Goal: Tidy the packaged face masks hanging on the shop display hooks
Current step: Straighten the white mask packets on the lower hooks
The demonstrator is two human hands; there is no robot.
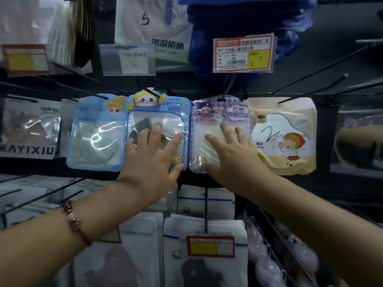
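Several packaged face masks hang in a row on black display hooks. My left hand lies flat with straight fingers on a blue cartoon mask pack at the centre. Left of it hangs another blue pack, partly behind the first. My right hand rests with spread fingers on a purple checked mask pack. To its right hangs a beige pack showing a cartoon girl in a red hood; my right hand covers its lower left edge.
A grey KAYIXIU pack hangs far left. Above are white packs, blue packs and a red-yellow price tag. Below hang white packs with another price tag. Bare black hooks jut out at right.
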